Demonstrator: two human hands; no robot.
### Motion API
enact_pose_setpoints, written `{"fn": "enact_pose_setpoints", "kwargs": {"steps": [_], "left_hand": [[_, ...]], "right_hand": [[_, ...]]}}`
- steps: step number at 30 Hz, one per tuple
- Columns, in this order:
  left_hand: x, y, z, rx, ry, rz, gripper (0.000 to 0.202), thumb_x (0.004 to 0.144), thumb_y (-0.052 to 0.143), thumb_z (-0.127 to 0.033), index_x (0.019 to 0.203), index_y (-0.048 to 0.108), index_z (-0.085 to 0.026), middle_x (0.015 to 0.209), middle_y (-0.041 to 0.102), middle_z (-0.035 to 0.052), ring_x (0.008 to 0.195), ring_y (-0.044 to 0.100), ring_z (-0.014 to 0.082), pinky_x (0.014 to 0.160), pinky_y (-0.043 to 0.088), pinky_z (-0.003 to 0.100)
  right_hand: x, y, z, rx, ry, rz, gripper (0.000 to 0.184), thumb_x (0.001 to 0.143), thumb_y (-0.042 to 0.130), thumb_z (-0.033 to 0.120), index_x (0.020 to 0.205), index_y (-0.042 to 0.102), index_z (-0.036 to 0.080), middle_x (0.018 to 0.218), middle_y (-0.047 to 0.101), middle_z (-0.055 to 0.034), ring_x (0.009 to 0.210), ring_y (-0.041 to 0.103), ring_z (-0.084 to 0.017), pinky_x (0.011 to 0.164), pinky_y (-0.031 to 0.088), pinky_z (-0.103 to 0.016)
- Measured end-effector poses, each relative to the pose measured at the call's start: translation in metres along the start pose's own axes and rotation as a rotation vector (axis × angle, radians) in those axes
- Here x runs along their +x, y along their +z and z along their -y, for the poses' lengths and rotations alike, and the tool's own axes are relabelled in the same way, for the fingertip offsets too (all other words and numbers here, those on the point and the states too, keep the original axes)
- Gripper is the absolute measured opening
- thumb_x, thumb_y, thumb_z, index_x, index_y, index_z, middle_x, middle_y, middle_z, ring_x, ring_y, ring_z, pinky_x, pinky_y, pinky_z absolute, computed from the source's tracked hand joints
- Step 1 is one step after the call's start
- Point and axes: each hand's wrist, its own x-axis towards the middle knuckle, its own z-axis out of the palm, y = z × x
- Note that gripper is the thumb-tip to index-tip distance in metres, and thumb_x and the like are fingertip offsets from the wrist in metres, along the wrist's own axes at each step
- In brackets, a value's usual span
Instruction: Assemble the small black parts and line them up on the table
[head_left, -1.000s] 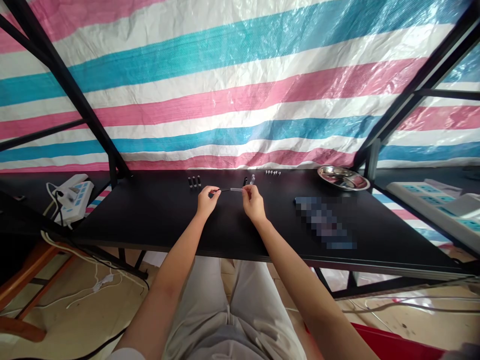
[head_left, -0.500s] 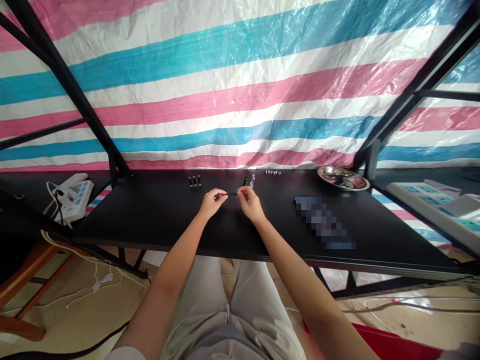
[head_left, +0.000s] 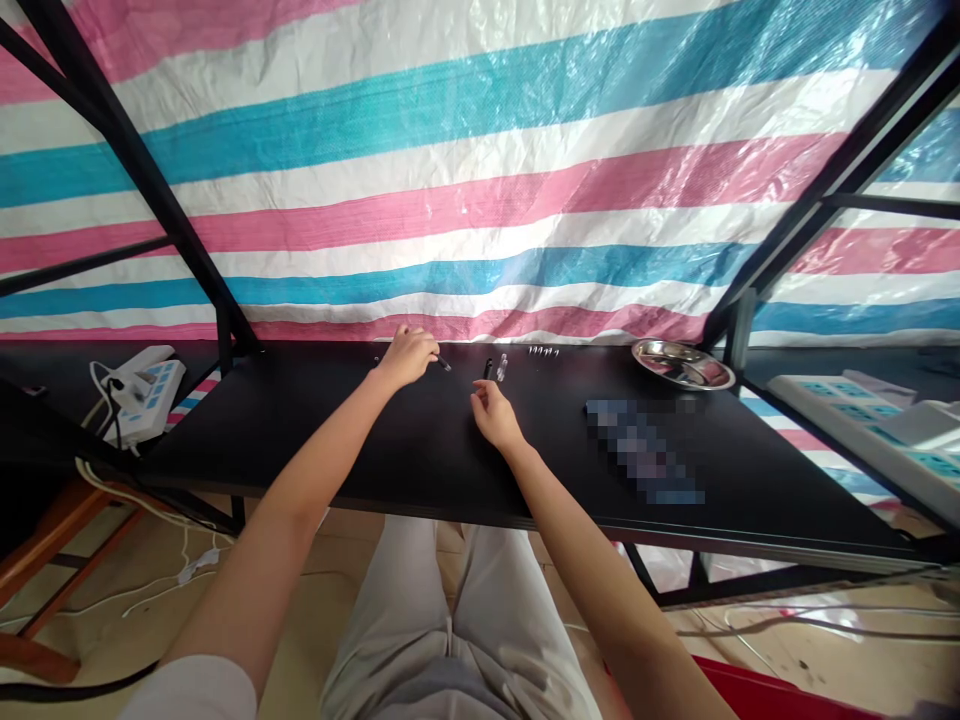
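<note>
left hand shifted forward-left with dark tube | right hand off it

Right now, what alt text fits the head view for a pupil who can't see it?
A person's left hand holds a dark tube over a black table; the right hand is near black parts and clear parts. A metal dish sits farther right, a striped sheet behind.

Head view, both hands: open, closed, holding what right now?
Left hand: closed, holding a slim, dark, rod-shaped piece.
Right hand: open, fingers loosely curled, no held item visible, just short of a small black cylindrical piece.
</note>
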Motion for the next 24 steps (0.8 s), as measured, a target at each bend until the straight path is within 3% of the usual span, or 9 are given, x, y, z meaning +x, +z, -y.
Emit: {"fn": "enact_pose_setpoints", "kwargs": {"steps": [4, 9, 17, 24], "left_hand": [[0.025, -0.018, 0.015, 0.187, 0.048, 0.177, 0.016, 0.075, 0.051, -0.006, 0.070, 0.065, -0.013, 0.084, 0.062, 0.0098, 0.099, 0.050, 0.0247, 0.095, 0.023, 0.044], [0.030, -0.006, 0.023, 0.398, 0.006, 0.327, 0.019, 0.070, 0.050, -0.001, 0.073, 0.065, -0.012, 0.088, 0.063, 0.0105, 0.100, 0.050, 0.0240, 0.101, 0.018, 0.047], [0.028, 0.005, 0.038, 0.437, -0.043, 0.336, 0.023, 0.070, 0.048, -0.002, 0.076, 0.067, -0.013, 0.088, 0.063, 0.0107, 0.102, 0.050, 0.0242, 0.102, 0.021, 0.049], [0.030, 0.008, 0.038, 0.434, -0.059, 0.365, 0.024, 0.070, 0.048, -0.001, 0.080, 0.067, -0.012, 0.092, 0.063, 0.0120, 0.105, 0.048, 0.0249, 0.104, 0.020, 0.051]], "right_hand": [[0.000, 0.001, -0.003, -0.013, -0.015, 0.049, 0.029, 0.081, 0.040, 0.028, 0.105, 0.052, 0.017, 0.085, 0.060, -0.0048, 0.072, 0.056, -0.016, 0.070, 0.044, -0.029], [0.000, 0.000, -0.004, 0.007, -0.017, 0.056, 0.028, 0.081, 0.041, 0.028, 0.104, 0.053, 0.017, 0.083, 0.061, -0.0040, 0.069, 0.056, -0.015, 0.068, 0.044, -0.029], [0.001, -0.001, -0.001, -0.009, -0.020, 0.063, 0.027, 0.081, 0.041, 0.027, 0.103, 0.054, 0.018, 0.081, 0.062, -0.0034, 0.070, 0.057, -0.015, 0.068, 0.043, -0.028], [0.001, -0.003, 0.000, -0.013, -0.017, 0.065, 0.028, 0.081, 0.040, 0.027, 0.103, 0.054, 0.018, 0.081, 0.062, -0.0035, 0.069, 0.056, -0.015, 0.067, 0.042, -0.028]]}}
